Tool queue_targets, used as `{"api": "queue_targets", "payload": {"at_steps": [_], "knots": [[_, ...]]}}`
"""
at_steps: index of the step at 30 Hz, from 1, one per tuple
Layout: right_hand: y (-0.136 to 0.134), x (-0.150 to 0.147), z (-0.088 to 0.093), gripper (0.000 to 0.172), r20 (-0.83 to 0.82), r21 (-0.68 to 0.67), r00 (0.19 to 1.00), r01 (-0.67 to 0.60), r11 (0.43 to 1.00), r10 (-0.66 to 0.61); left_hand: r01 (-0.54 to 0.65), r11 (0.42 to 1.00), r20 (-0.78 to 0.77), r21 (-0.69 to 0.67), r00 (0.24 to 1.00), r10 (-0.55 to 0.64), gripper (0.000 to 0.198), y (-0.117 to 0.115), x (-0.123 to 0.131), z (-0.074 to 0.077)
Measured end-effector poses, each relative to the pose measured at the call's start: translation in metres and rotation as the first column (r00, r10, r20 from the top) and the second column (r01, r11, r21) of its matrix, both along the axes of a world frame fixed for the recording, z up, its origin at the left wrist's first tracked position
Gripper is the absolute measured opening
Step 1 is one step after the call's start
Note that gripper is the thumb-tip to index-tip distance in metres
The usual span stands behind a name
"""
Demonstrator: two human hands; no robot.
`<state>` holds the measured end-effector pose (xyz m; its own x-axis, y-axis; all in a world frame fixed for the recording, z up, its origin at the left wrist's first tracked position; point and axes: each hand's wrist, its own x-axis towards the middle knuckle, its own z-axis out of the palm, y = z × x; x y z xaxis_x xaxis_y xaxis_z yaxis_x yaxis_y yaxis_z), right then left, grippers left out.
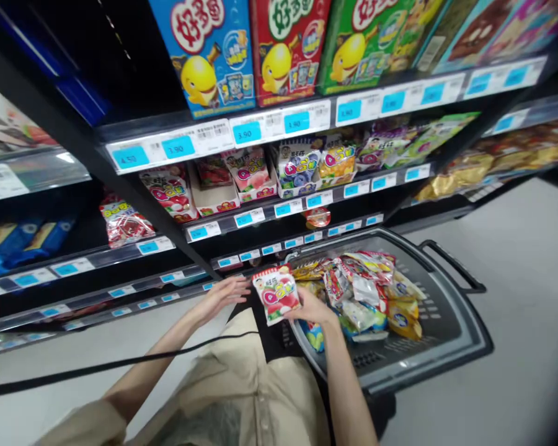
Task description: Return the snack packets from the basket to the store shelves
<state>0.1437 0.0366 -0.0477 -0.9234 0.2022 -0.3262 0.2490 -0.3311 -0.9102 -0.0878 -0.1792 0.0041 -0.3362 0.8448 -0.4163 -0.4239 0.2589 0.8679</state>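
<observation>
My right hand [312, 308] grips a small white-and-red candy bag [276, 295] by its right edge, its printed front turned up toward me. Just left of the bag is my left hand [227, 292], fingers stretched out and holding nothing. A grey shopping basket [465, 347] stands beyond my right forearm, heaped with a pile of snack bags [367, 288] in red, white, yellow and blue. On the low shelf ahead, a similar red candy bag [248, 170] sits in a display carton, with a blue candy bag [298, 166] beside it.
Boxes of snacks, among them a blue box [209, 56] and a red box [286, 49], line the upper shelf. Price-tag rails [260, 127] run along the shelf edges. The basket's handle [456, 266] sticks out to the right. A dark strap [121, 364] crosses my left forearm.
</observation>
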Motion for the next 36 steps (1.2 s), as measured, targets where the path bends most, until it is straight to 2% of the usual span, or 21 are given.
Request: {"api": "queue_targets", "payload": {"at_steps": [1,3,5,6,11,17,21,24,27,31,34,36], "knots": [[-0.005,-0.005,-0.001,0.054,-0.002,-0.008,0.998,-0.063,0.998,0.063,0.037,0.999,0.012,0.008,0.999,-0.037,0.069,0.008,0.001,0.005],[-0.011,-0.013,-0.004,0.052,-0.011,-0.012,0.995,-0.103,0.995,0.103,0.143,0.990,-0.003,-0.013,0.990,-0.143,0.068,0.019,0.007,0.013],[-0.012,-0.016,-0.009,0.055,-0.017,-0.006,0.998,-0.052,0.999,0.052,0.218,0.975,-0.028,-0.041,0.975,-0.220,0.066,0.026,0.015,0.016],[-0.011,-0.017,-0.012,0.056,-0.019,0.000,1.000,-0.014,1.000,0.014,0.216,0.975,-0.043,-0.041,0.975,-0.218,0.066,0.028,0.018,0.015],[-0.006,-0.020,-0.020,0.048,-0.011,0.004,0.990,0.140,0.990,-0.140,0.000,1.000,-0.124,0.001,0.992,0.000,0.068,0.028,0.016,0.007],[-0.005,-0.027,-0.012,0.049,-0.065,-0.028,0.951,0.301,0.953,-0.302,-0.258,0.966,-0.235,0.026,0.937,0.257,0.073,0.013,-0.027,0.019],[-0.001,-0.027,-0.011,0.046,-0.095,-0.013,0.903,0.419,0.908,-0.419,-0.322,0.947,-0.321,-0.001,0.897,0.305,0.070,-0.001,-0.055,0.030],[0.001,-0.026,-0.013,0.049,-0.101,-0.003,0.897,0.432,0.902,-0.431,-0.325,0.946,-0.366,0.000,0.880,0.303,0.063,-0.010,-0.065,0.036],[0.002,-0.027,-0.013,0.053,-0.095,0.000,0.899,0.430,0.903,-0.428,-0.309,0.949,-0.320,0.067,0.894,0.313,0.053,-0.013,-0.066,0.039],[0.001,-0.027,-0.010,0.059,-0.073,-0.005,0.896,0.439,0.899,-0.438,-0.361,0.916,-0.112,0.178,0.917,0.383,0.052,-0.016,-0.061,0.048],[0.001,-0.026,-0.007,0.062,-0.068,-0.011,0.899,0.434,0.901,-0.433,-0.443,0.862,-0.068,0.244,0.879,0.471,0.054,-0.025,-0.063,0.063],[0.002,-0.026,-0.007,0.062,-0.074,-0.006,0.900,0.431,0.903,-0.430,-0.503,0.819,-0.064,0.277,0.840,0.538,0.050,-0.037,-0.072,0.078]]}}
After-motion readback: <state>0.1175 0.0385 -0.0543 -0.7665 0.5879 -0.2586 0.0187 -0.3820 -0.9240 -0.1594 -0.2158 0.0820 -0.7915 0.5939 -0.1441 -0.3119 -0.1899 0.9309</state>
